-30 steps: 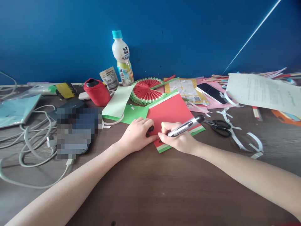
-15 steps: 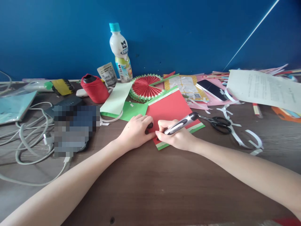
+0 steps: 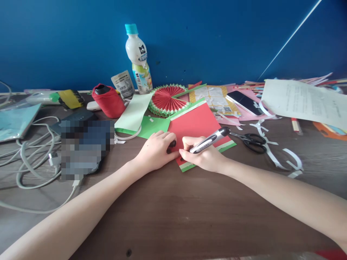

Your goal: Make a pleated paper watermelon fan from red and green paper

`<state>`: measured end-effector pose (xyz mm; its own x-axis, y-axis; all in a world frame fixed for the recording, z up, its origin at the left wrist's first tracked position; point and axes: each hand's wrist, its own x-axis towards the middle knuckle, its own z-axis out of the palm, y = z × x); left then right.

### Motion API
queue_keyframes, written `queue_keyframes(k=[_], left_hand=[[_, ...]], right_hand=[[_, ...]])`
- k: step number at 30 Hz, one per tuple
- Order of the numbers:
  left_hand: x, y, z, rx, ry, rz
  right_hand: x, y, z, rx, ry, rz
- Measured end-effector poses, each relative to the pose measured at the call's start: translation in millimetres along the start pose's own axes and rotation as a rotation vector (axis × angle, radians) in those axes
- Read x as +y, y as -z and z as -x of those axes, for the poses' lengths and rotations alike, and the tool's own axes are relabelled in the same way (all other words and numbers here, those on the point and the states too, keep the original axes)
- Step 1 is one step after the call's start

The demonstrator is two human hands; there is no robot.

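A red paper sheet (image 3: 195,122) with white and green strips along two edges lies on the dark table. My right hand (image 3: 206,153) grips a silver and black marker (image 3: 207,141), its tip end low over the sheet's near left part and hidden by my fingers. My left hand (image 3: 157,150) rests at the sheet's left edge, its fingers curled round a black marker cap (image 3: 172,144). Behind the sheet sits a pleated red and green paper fan (image 3: 168,99). Green paper (image 3: 154,126) and a pale green strip (image 3: 134,112) lie left of the sheet.
Black scissors (image 3: 252,142) and white paper scraps (image 3: 273,157) lie right of the sheet. A bottle (image 3: 139,61) and a red pouch (image 3: 110,103) stand at the back. Cables (image 3: 27,155) and a blurred-out device (image 3: 86,150) are left. A phone (image 3: 244,102) lies back right.
The marker in my right hand has tilted very slightly. Both hands stay in nearly the same place, and the whole view has shifted a little.
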<state>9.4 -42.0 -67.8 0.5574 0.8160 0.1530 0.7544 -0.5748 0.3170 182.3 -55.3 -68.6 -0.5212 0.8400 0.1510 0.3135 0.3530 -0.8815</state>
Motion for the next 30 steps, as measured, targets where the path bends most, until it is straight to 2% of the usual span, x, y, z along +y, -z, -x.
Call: queue_keyframes(k=[8, 12, 16, 22, 30], left_hand=[[-0.4, -0.7, 0.1, 0.000, -0.001, -0.004], [-0.3, -0.9, 0.1, 0.007, 0.001, -0.004], [0.0, -0.5, 0.3, 0.004, 0.001, -0.004], [-0.4, -0.8, 0.1, -0.003, 0.005, -0.003], [0.0, -0.2, 0.1, 0.001, 0.007, 0.003]], right_hand=[[1.0, 0.5, -1.6, -0.035, 0.025, 0.031], [1.1, 0.4, -0.7, -0.009, -0.012, -0.019], [1.1, 0.1, -0.3, -0.002, 0.013, 0.017], [0.0, 0.6, -1.2, -0.049, 0.016, 0.032], [1.6, -0.3, 0.0, -0.004, 0.004, 0.003]])
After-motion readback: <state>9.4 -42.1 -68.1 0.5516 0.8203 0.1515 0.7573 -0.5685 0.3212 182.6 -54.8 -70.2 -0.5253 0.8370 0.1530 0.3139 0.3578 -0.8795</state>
